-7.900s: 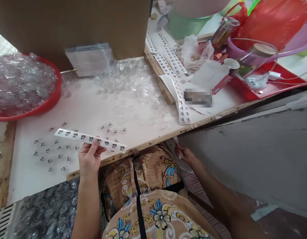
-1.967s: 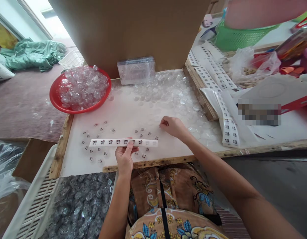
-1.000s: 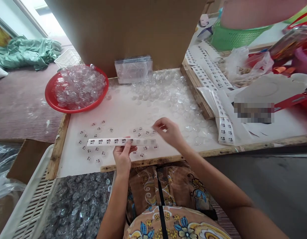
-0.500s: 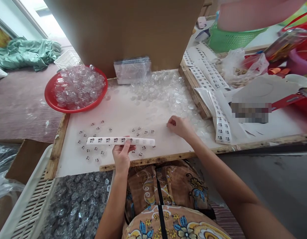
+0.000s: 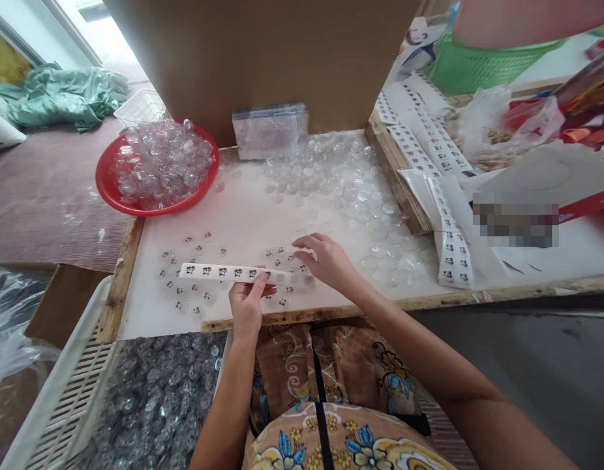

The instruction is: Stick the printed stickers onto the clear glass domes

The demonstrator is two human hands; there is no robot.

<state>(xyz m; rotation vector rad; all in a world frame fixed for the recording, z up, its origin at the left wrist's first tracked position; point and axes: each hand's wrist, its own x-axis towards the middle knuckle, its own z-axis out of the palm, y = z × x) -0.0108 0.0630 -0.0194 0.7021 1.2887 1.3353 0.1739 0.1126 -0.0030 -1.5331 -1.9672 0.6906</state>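
A white sticker strip (image 5: 218, 271) with a row of small black-and-white animal prints lies across my left hand (image 5: 247, 301). My left thumb presses it from above, fingers underneath; blank patches show at its right end. Past that end, my right hand (image 5: 326, 261) hovers low over the white tabletop (image 5: 224, 215), thumb and fingertips apart, with nothing visible between them. Clear round discs bearing the same print (image 5: 194, 287) are scattered left of and behind the strip. Plain clear discs (image 5: 375, 254) are spread to the right of my right hand and toward the back.
A red basin (image 5: 106, 186) heaped with clear pieces stands at the back left. Behind are wrapped flat packs (image 5: 270, 134) and a tall cardboard box (image 5: 263, 59). Wooden strips (image 5: 400, 189) edge the board. More sticker sheets (image 5: 453, 254) lie right. Below left is a white crate (image 5: 70, 398).
My right hand has moved left from the plain discs to the printed ones, and its pinched fingers have parted. The left hand still holds the strip. The whole view has shifted slightly.
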